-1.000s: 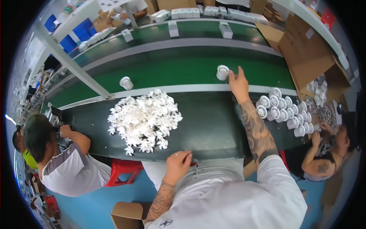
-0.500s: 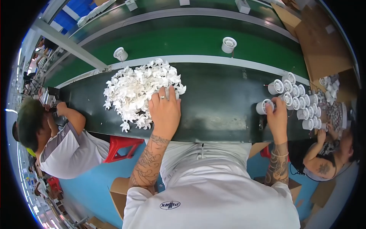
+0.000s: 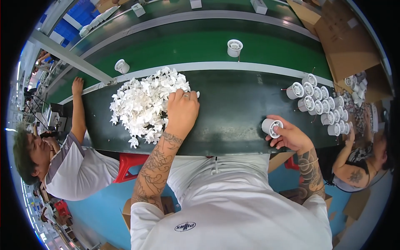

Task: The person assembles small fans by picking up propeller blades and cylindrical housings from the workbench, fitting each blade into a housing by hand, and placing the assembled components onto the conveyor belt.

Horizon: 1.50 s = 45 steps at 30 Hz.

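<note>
The right hand (image 3: 294,136) holds a white cup (image 3: 270,126); the left hand (image 3: 182,111), grip hidden, seems picking white pieces (image 3: 143,104) beside it, needing gentle pinch.

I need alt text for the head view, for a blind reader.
The right hand holds a white cup-shaped part over a dark worktop; the left hand is at a heap of white bladed pieces. Similar parts are grouped at right.

Left hand (image 3: 183,109) at right edge of white heap (image 3: 143,104): fingertips hidden, grip unclear. Right of heap, thumb of right hand (image 3: 291,136) covers part of white cup (image 3: 268,126). Beyond heap, white box (image 3: 196,4) cut off by top edge. Far right of heap, loose parts (image 3: 349,107) too small to tell.
</note>
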{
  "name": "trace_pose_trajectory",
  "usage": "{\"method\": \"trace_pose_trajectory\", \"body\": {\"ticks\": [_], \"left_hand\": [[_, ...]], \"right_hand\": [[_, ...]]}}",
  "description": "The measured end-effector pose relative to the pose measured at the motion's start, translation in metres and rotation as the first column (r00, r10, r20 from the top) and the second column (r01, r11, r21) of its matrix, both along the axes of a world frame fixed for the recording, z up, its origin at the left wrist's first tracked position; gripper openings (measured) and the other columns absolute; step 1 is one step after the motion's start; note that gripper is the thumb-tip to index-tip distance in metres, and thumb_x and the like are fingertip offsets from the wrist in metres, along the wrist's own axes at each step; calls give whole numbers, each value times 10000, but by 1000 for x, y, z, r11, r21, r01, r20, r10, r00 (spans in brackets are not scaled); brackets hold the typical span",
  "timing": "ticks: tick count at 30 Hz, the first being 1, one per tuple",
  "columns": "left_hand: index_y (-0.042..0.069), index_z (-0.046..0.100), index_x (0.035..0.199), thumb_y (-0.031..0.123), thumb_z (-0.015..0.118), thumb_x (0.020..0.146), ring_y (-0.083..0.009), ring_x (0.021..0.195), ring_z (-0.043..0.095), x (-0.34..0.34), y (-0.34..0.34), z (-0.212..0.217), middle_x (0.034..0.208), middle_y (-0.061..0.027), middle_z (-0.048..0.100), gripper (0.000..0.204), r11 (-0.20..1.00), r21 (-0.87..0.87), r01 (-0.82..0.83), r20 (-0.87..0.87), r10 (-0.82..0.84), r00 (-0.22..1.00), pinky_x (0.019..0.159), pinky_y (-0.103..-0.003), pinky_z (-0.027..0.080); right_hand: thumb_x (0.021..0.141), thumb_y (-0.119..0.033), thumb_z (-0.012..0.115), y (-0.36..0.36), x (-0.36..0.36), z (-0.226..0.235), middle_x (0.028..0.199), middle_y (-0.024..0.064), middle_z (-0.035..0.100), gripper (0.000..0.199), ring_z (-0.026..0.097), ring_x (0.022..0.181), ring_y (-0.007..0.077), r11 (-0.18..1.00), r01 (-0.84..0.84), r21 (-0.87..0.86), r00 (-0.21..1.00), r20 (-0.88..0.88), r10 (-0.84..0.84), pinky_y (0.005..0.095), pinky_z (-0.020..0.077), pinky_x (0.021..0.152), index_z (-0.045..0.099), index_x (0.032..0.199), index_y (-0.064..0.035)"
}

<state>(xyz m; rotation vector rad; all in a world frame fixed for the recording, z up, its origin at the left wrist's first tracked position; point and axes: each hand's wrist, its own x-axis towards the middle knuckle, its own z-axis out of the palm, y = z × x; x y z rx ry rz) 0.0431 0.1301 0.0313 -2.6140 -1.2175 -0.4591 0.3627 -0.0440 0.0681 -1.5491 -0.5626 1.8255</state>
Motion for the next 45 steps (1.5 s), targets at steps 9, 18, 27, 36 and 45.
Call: {"method": "trace_pose_trajectory", "body": {"ticks": [9, 18, 27, 36, 45], "left_hand": [[-9, 659, 1021, 53, 653, 893, -160, 955, 604, 11, -68, 32, 948, -86, 640, 142, 472, -675, 567, 737, 467, 488, 835, -284, 477], [-4, 707, 922, -18, 660, 824, -196, 1058, 541, 1, -127, 70, 1152, -114, 592, 109, 283, -548, 787, 819, 375, 435, 864, -324, 461], [49, 726, 949, 58, 743, 781, -251, 1056, 544, -2, -143, 65, 1194, -118, 586, 169, 397, -403, 825, 904, 33, 426, 810, -367, 455], [32, 734, 898, 28, 790, 728, -240, 1002, 576, -9, -159, 57, 1208, -121, 578, 179, 471, -366, 803, 928, 127, 349, 752, -340, 474], [28, 674, 775, 10, 811, 723, -228, 969, 623, -21, -169, 60, 1161, -133, 607, 147, 325, -481, 815, 859, 363, 362, 792, -349, 525]], "right_hand": [[985, -169, 556, -13, -29, -4, 880, 24, 551, 417, 402, 616, 55, 971, -179, 160, 966, -158, 204, 207, 336, 527, 432, 1383, -169], [845, -225, 674, -54, -97, -16, 1128, 128, 542, 619, 526, 687, 190, 979, 204, 10, 178, -984, -28, 282, 368, 479, 359, 1378, -226], [878, -288, 682, -73, -119, -22, 1120, 129, 584, 515, 593, 898, 208, 478, -268, 836, 964, 234, 130, 319, 492, 660, 451, 1295, -94], [737, -114, 794, -128, -107, -86, 1211, 81, 593, 611, 591, 1041, 159, 761, 138, 633, 982, -186, -23, 325, 503, 831, 493, 1267, -64], [770, -198, 594, -79, -123, -27, 1074, 108, 549, 578, 556, 773, 209, 958, -180, -224, 508, -855, -105, 335, 411, 513, 428, 1318, -122]]}}
